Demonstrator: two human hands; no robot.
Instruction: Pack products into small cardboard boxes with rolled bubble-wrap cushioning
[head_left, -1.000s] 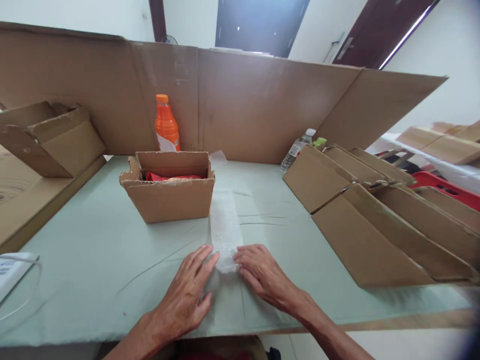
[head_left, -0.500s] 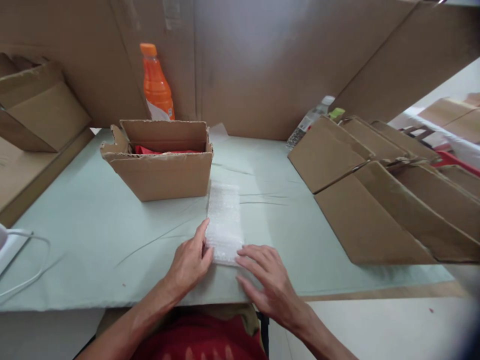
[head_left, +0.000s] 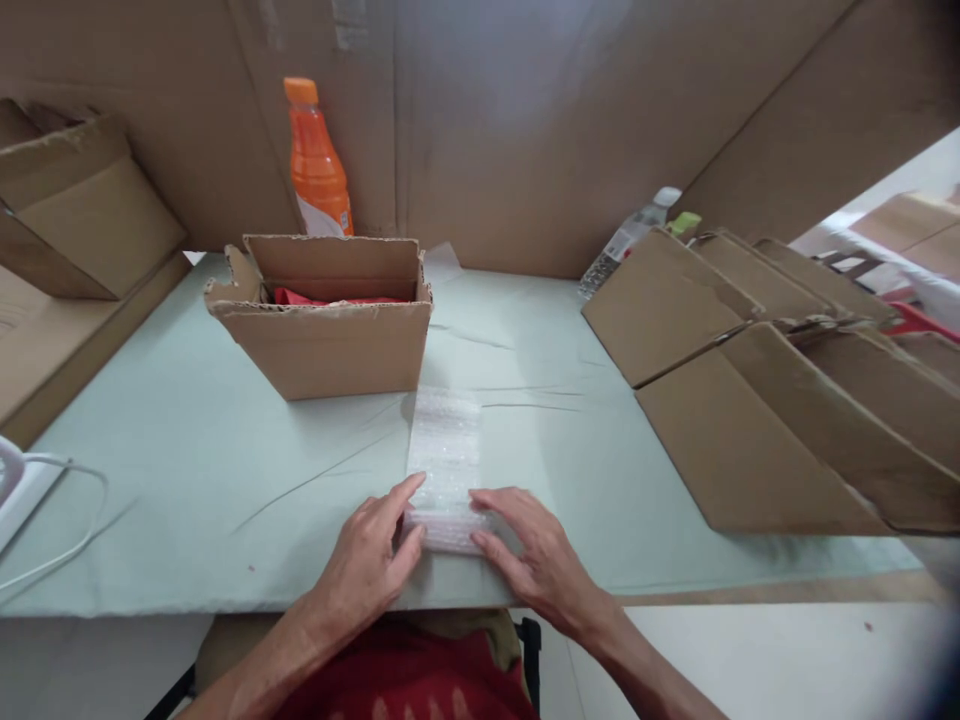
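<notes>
Hands, left hand (head_left: 367, 565) and right hand (head_left: 536, 560), lie palm-down, flanking bubble-wrap strip (head_left: 444, 460).

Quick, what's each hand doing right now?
Left hand: open, fingers resting on the near end of the clear bubble-wrap strip.
Right hand: open, fingers flat on the same end.

Small packing station, likely a makeshift workshop. Cardboard sheets (head_left: 525, 120) propped up as walls round a pale green surface (head_left: 187, 470). Flattened cartons (head_left: 757, 400) stacked at right, open carton (head_left: 330, 335) with red contents near the middle, bubble wrap strip (head_left: 444, 455) laid out in front. Orange drink bottle (head_left: 316, 160) and water bottle (head_left: 630, 235) at back.
</notes>
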